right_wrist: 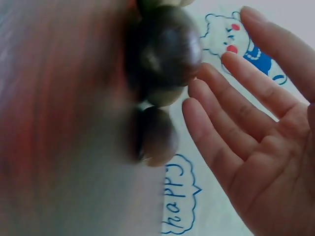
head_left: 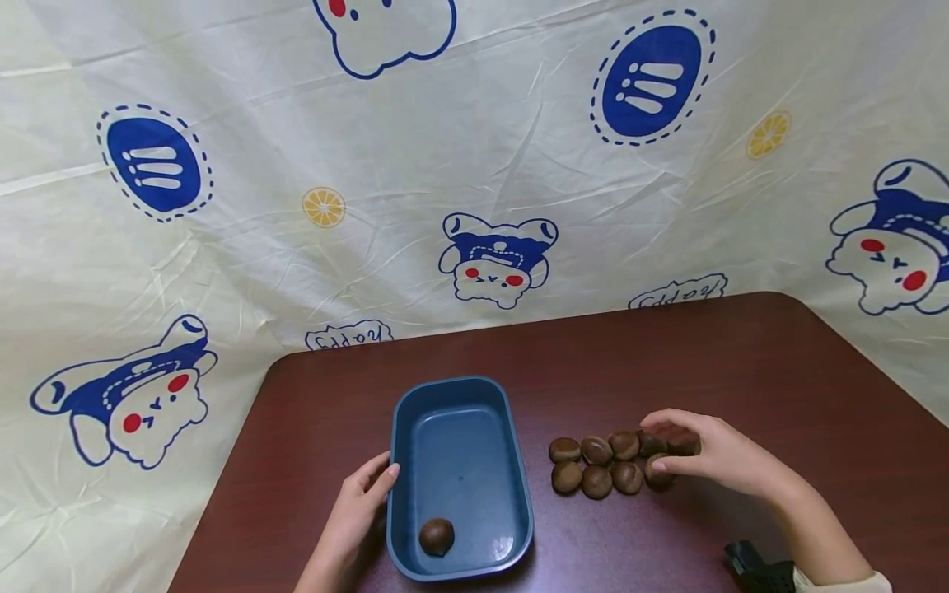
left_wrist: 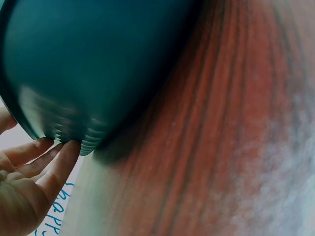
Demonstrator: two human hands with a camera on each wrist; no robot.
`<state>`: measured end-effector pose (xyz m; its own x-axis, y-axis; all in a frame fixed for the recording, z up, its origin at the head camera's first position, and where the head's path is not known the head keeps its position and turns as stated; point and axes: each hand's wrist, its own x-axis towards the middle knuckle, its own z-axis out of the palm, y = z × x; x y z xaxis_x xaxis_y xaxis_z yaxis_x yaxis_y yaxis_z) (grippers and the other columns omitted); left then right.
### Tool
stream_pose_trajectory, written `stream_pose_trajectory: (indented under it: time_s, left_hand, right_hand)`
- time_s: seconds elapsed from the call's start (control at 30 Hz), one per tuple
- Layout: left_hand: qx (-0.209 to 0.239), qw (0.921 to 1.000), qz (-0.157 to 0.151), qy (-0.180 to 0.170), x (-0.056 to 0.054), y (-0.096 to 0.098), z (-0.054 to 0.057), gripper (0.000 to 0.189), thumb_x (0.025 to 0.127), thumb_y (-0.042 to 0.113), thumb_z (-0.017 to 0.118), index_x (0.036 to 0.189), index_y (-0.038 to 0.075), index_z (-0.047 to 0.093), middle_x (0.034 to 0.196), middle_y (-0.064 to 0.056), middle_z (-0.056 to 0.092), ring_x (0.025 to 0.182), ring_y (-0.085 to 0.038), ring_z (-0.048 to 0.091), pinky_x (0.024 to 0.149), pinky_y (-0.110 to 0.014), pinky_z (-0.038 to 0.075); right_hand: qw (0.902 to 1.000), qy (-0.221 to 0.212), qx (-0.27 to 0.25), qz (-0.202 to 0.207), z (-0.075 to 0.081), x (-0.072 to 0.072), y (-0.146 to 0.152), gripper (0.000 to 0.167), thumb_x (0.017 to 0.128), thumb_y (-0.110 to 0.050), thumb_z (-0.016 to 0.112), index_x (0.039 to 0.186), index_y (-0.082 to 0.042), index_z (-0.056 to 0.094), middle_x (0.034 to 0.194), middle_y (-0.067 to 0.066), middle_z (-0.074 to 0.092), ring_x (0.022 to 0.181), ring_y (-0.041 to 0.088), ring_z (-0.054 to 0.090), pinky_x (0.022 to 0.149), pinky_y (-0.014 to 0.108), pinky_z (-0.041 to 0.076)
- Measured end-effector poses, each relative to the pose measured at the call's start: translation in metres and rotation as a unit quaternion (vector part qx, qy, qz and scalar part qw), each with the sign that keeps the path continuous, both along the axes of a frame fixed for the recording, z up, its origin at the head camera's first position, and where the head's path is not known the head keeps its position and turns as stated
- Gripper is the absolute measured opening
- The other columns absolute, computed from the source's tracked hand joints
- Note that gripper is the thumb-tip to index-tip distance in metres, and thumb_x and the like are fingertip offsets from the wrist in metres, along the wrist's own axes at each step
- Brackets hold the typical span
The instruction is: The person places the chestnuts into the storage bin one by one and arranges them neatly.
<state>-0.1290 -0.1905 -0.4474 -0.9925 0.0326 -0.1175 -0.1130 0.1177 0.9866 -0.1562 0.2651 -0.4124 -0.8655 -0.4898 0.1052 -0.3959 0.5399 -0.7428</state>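
Note:
A blue plastic tray (head_left: 461, 445) stands on the table with one brown chestnut (head_left: 437, 536) lying near its front left corner. My left hand (head_left: 348, 515) holds the tray's left side, thumb at the rim; in the left wrist view the fingertips press the tray's outer wall (left_wrist: 98, 64). To the right of the tray, several chestnuts (head_left: 596, 450) lie in two rows. Over their right end is my right hand (head_left: 722, 453), thumb and fingers spread around the last chestnuts, partly hiding them. The right wrist view shows its fingers (right_wrist: 216, 160) extended beside a chestnut (right_wrist: 170, 46), gripping nothing.
The dark reddish-brown table (head_left: 593, 354) has rounded far corners. Behind it hangs a pale cloth (head_left: 415, 165) printed with cartoon figures and orange slices. A black device (head_left: 752, 564) is on the right wrist, low over the table.

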Motion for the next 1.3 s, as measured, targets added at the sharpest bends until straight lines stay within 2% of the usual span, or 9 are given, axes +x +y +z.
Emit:
stream_pose_trajectory:
  time_s: [0.13, 0.23, 0.4, 0.57, 0.77, 0.9, 1.1, 1.23, 1.3]
  left_hand:
    - [-0.001, 1.0, -0.002, 0.002, 0.0, 0.0, 0.0, 0.053, 0.091, 0.027, 0.054, 0.129, -0.008, 0.04, 0.119, -0.024, 0.051, 0.096, -0.026, 0.057, 0.078, -0.037, 0.048]
    - [-0.003, 1.0, -0.003, 0.003, 0.0, 0.0, 0.0, 0.053, 0.091, 0.027, 0.054, 0.129, -0.008, 0.04, 0.119, -0.024, 0.051, 0.097, -0.026, 0.057, 0.078, -0.037, 0.048]
    - [0.002, 1.0, -0.004, 0.003, 0.0, 0.0, 0.0, 0.053, 0.091, 0.027, 0.054, 0.129, -0.007, 0.041, 0.118, -0.024, 0.052, 0.095, -0.027, 0.057, 0.076, -0.036, 0.049]
    - [0.003, 1.0, 0.0, 0.004, 0.001, 0.002, 0.0, 0.051, 0.091, 0.026, 0.054, 0.128, -0.007, 0.042, 0.116, -0.023, 0.052, 0.093, -0.026, 0.058, 0.075, -0.036, 0.049]
    - [-0.004, 1.0, 0.004, 0.004, 0.0, 0.001, 0.0, 0.049, 0.091, 0.025, 0.054, 0.127, -0.007, 0.043, 0.116, -0.023, 0.053, 0.094, -0.026, 0.057, 0.077, -0.037, 0.048]
    - [-0.019, 0.9997, 0.01, 0.004, 0.0, 0.0, -0.001, 0.05, 0.091, 0.026, 0.053, 0.127, -0.006, 0.043, 0.117, -0.022, 0.053, 0.095, -0.025, 0.057, 0.078, -0.036, 0.048]
    - [-0.028, 0.9995, 0.013, 0.002, 0.001, -0.001, -0.001, 0.05, 0.091, 0.027, 0.053, 0.127, -0.006, 0.044, 0.117, -0.021, 0.053, 0.096, -0.025, 0.056, 0.078, -0.036, 0.048]
    - [-0.029, 0.9995, 0.01, 0.004, 0.001, -0.001, -0.001, 0.05, 0.091, 0.028, 0.053, 0.127, -0.005, 0.045, 0.115, -0.02, 0.055, 0.094, -0.024, 0.057, 0.077, -0.034, 0.048]
    - [-0.024, 0.9997, 0.008, 0.005, 0.001, 0.0, -0.001, 0.049, 0.091, 0.028, 0.054, 0.127, -0.005, 0.045, 0.114, -0.02, 0.055, 0.094, -0.023, 0.057, 0.076, -0.034, 0.048]
  right_hand:
    - [0.9985, -0.027, -0.021, 0.044, -0.009, -0.005, 0.01, 0.04, 0.08, -0.017, 0.068, 0.111, 0.004, 0.053, 0.101, 0.014, 0.057, 0.085, 0.014, 0.056, 0.068, 0.028, 0.048]
    - [0.9962, -0.041, -0.035, 0.069, -0.017, -0.008, 0.014, 0.036, 0.08, -0.014, 0.068, 0.107, 0.005, 0.054, 0.094, 0.011, 0.058, 0.081, 0.012, 0.056, 0.064, 0.027, 0.049]
    - [0.9953, -0.046, -0.024, 0.082, -0.025, -0.01, 0.016, 0.026, 0.08, -0.013, 0.067, 0.101, 0.0, 0.058, 0.093, 0.003, 0.059, 0.079, 0.008, 0.056, 0.061, 0.026, 0.047]
    - [0.9952, -0.042, -0.036, 0.081, -0.026, -0.009, 0.017, 0.023, 0.079, -0.01, 0.068, 0.098, -0.001, 0.059, 0.091, 0.002, 0.061, 0.077, 0.008, 0.057, 0.058, 0.025, 0.047]
    - [0.9972, -0.034, -0.048, 0.045, -0.018, -0.008, 0.014, 0.026, 0.079, -0.012, 0.069, 0.101, -0.002, 0.058, 0.094, 0.006, 0.061, 0.08, 0.012, 0.059, 0.062, 0.026, 0.049]
    - [0.9992, 0.015, -0.034, -0.018, -0.011, -0.006, 0.007, 0.026, 0.079, -0.017, 0.069, 0.102, -0.007, 0.059, 0.094, 0.002, 0.061, 0.081, 0.009, 0.058, 0.067, 0.026, 0.049]
    - [0.9915, 0.073, -0.052, -0.094, -0.005, -0.004, -0.009, 0.027, 0.08, -0.018, 0.068, 0.105, -0.011, 0.059, 0.097, -0.001, 0.062, 0.083, 0.008, 0.059, 0.068, 0.025, 0.049]
    - [0.9884, 0.078, -0.079, -0.103, 0.001, -0.002, -0.025, 0.029, 0.081, -0.016, 0.068, 0.108, -0.012, 0.058, 0.1, 0.001, 0.062, 0.084, 0.008, 0.06, 0.068, 0.025, 0.049]
    - [0.9892, 0.076, -0.09, -0.088, 0.004, -0.003, -0.036, 0.03, 0.081, -0.016, 0.068, 0.109, -0.01, 0.058, 0.101, 0.001, 0.061, 0.085, 0.009, 0.06, 0.069, 0.027, 0.049]
